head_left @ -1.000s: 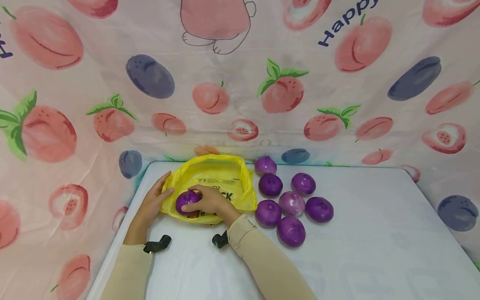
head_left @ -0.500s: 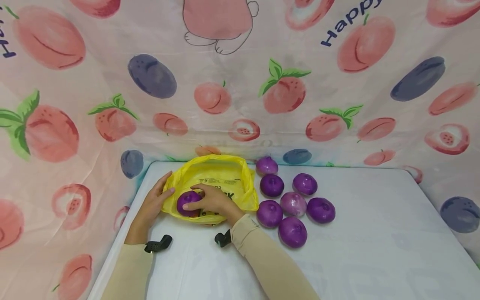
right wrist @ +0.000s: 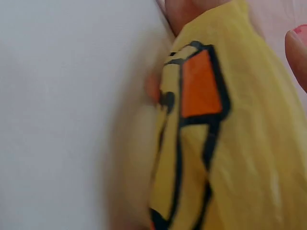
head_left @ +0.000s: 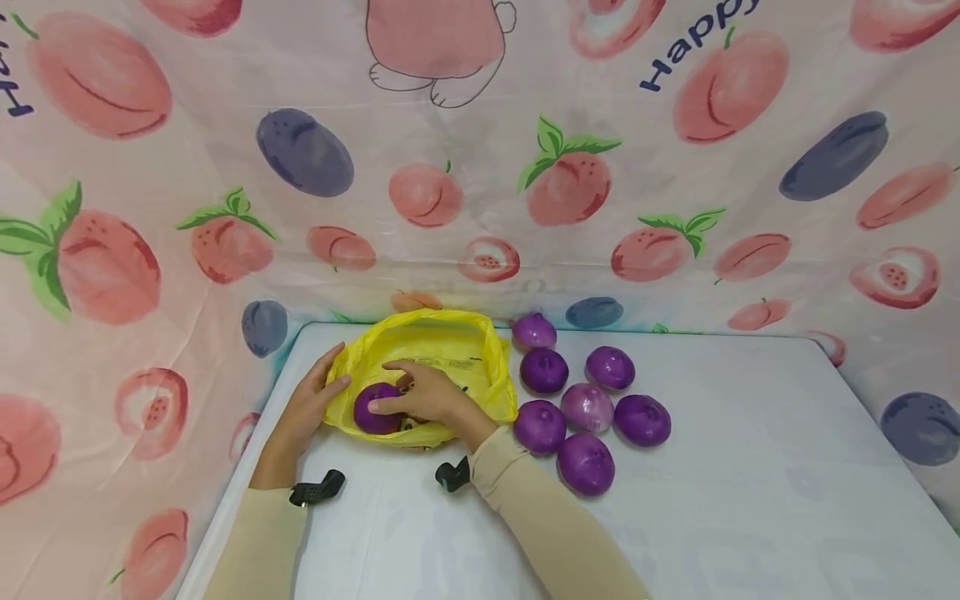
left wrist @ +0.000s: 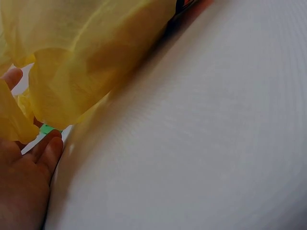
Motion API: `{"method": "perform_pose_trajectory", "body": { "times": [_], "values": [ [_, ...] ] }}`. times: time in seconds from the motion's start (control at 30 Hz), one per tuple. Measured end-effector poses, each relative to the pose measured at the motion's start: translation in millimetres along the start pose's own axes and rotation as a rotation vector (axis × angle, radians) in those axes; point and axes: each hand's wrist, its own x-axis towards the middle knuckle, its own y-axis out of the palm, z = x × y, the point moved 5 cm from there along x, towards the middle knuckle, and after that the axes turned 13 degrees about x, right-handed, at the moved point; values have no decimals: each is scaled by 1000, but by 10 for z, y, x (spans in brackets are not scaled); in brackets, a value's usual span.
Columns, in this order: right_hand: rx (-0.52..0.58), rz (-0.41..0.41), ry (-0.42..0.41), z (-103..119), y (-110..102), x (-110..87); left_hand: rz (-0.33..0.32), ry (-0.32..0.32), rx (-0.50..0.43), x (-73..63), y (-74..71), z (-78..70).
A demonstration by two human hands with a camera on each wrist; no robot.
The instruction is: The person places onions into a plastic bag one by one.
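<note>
A yellow plastic bag (head_left: pixel 495 367) lies with its mouth spread at the back left of the table. My left hand (head_left: pixel 303 404) holds its left rim, thumb on the inner side; in the left wrist view, yellow plastic (left wrist: pixel 67 91) passes between the fingers. A purple onion (head_left: pixel 367 415) sits inside the bag near the front left. Over it is my right hand (head_left: pixel 431 398), fingers spread and lifted off, with the thumb overlapping the onion's top. From the right wrist, the bag's printed outer side (right wrist: pixel 249 124) hides most of the hand.
Several purple onions stand in a group right of the bag, among them a pale one (head_left: pixel 587 407) and a front one (head_left: pixel 585 464). A printed fruit cloth (head_left: pixel 487 208) hangs behind the white table (head_left: pixel 750 467).
My right fingers have loosened from the onion and spread upward, and the right hand has drawn slightly right. The onion stays in the bag. My left hand keeps its place at the rim.
</note>
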Motion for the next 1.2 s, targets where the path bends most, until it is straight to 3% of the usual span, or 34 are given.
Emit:
{"method": "perform_pose_trajectory", "body": {
  "times": [0.37, 0.73, 0.97, 1.2],
  "values": [
    [-10, 0, -76, 257, -268, -242, -4, 8, -8, -21, -8, -21],
    [-12, 20, -151, 563, -687, -588, -7, 11, -13, -27, -25, -33],
    [-54, -57, -142, 696, -1032, -819, -4, 7, -21, -14, -13, -27],
    [-90, -143, -174, 678, -1380, -1020, -11, 9, -27, -10, 3, -19]
  ]
}}
